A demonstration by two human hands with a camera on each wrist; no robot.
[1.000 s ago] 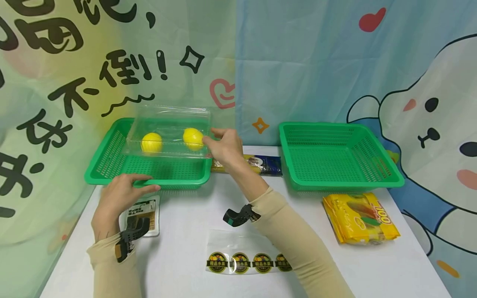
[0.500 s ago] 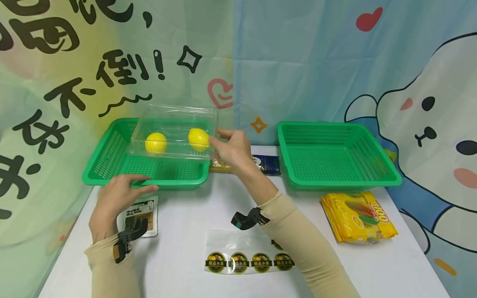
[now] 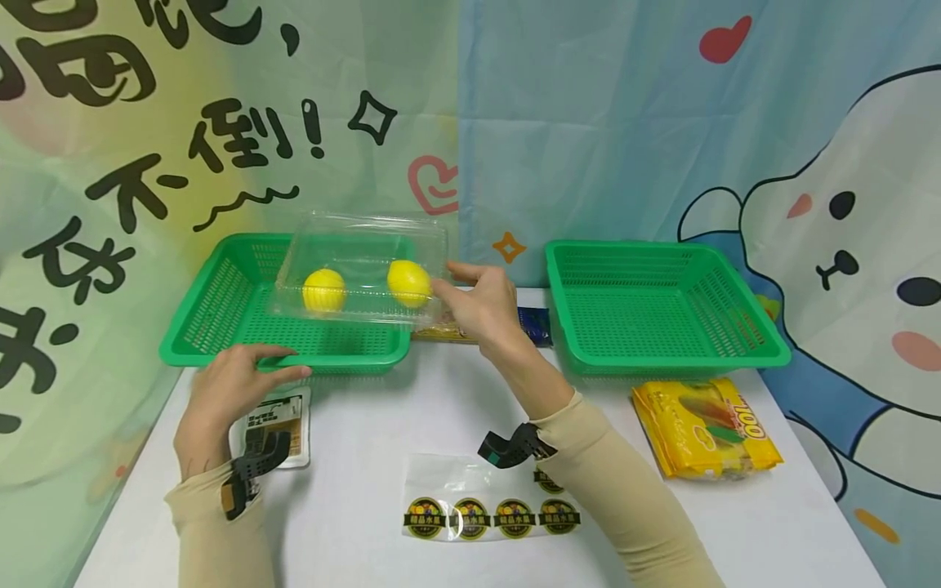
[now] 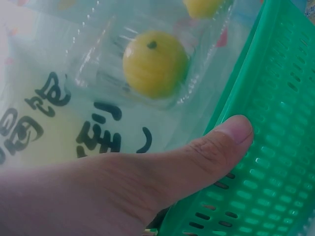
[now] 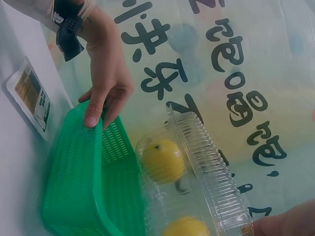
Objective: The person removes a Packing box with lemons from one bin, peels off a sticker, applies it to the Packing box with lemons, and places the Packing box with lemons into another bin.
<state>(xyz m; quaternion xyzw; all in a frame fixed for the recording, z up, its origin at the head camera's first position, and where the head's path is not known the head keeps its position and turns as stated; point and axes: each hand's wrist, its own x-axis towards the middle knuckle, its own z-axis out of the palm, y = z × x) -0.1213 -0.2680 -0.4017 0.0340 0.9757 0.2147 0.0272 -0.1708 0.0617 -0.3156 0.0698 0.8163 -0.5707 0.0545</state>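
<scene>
Head: the right hand point(image 3: 481, 306) pinches the end of a clear container point(image 3: 360, 245) with two yellow fruits point(image 3: 409, 283), over the left green basket point(image 3: 360, 360), whose rim the left hand point(image 3: 229, 384) grips. Left wrist: the left thumb point(image 4: 211, 150) overlaps that rim. Right wrist: thumb and fingers straddle it

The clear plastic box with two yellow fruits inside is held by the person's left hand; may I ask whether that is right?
Not quite: the right hand holds the clear plastic box with two yellow fruits inside, as the head view shows; the left hand grips the rim of the left green basket.
</scene>
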